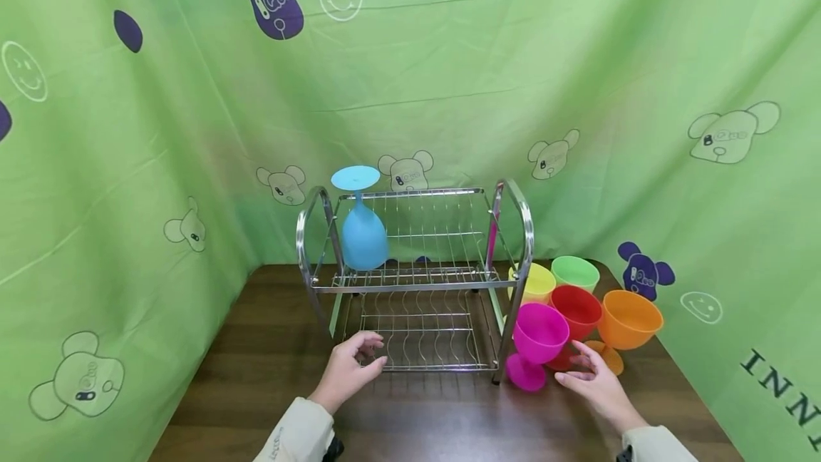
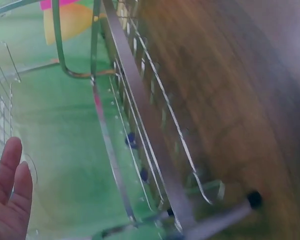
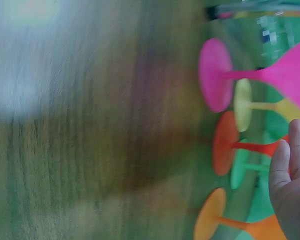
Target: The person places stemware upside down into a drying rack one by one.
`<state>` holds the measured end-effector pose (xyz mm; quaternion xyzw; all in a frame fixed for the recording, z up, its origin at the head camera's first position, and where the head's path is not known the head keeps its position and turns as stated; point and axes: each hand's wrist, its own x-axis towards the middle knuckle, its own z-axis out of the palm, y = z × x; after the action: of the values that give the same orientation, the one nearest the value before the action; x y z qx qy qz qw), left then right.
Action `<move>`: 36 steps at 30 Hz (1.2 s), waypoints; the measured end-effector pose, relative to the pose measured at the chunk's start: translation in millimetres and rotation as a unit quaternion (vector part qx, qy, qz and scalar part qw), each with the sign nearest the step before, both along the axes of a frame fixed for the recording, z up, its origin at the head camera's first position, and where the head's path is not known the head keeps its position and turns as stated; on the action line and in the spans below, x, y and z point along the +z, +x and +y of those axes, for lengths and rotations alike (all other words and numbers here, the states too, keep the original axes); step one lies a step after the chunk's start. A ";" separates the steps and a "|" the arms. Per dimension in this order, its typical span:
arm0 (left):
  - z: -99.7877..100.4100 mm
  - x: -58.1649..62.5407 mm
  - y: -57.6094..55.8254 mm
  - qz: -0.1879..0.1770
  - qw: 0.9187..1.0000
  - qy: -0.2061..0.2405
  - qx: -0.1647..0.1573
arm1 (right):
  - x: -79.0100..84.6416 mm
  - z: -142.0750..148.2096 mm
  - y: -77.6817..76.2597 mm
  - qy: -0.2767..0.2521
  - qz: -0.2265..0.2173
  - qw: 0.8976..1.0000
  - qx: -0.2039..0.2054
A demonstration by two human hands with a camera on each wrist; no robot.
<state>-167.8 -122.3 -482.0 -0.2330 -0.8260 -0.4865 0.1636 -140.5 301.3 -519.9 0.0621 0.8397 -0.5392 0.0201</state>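
Observation:
A two-tier metal dish rack (image 1: 417, 289) stands on the table, with a blue plastic goblet (image 1: 364, 237) upside down on its top tier at the left. My left hand (image 1: 349, 369), holding nothing, hovers by the rack's lower front edge, fingers loosely bent. To the rack's right, my right hand (image 1: 596, 383) is also bare, its fingertips close to the upright pink goblet (image 1: 540, 334) and red goblet (image 1: 575, 309). Its relaxed fingers (image 3: 296, 155) overlap the red goblet in the right wrist view. Around them stand an orange goblet (image 1: 628, 319), a yellow goblet (image 1: 535, 284) and a green goblet (image 1: 575, 273).
Green cloth (image 1: 410, 91) printed with bear heads hangs behind and on both sides of the dark wooden table (image 1: 449, 419). The rack's curved side handle (image 1: 527, 227) rises just left of the goblet group. Wires divide both tiers into slots.

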 end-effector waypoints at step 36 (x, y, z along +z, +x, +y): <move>100.9 30.9 -13.8 -0.122 0.967 -0.117 -0.192 | -26.1 -50.5 -35.5 -0.036 -0.008 0.997 -0.073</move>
<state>-181.6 -21.4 -451.2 -0.3442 -0.8306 -0.4332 -0.0632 -175.9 250.8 -546.0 0.1270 0.8128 -0.5684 -0.0107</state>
